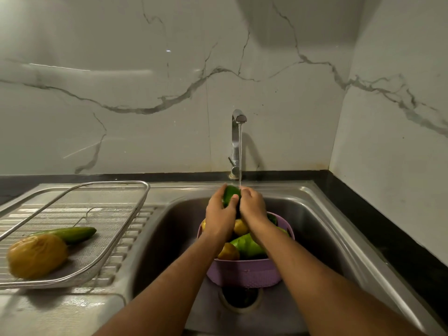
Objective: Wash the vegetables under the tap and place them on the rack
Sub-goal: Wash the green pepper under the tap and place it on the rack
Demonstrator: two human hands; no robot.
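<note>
Two hands at frame centre: left hand (219, 210) and right hand (252, 204) both curl around a green vegetable (230, 195) under the water stream (240, 154) from the tap (236, 141). Directly below, a purple colander (244, 270) of vegetables sits in the sink (322, 214). Lower left, the wire rack (116, 234) holds a cucumber (72, 234) touching a yellow vegetable (36, 255).
</note>
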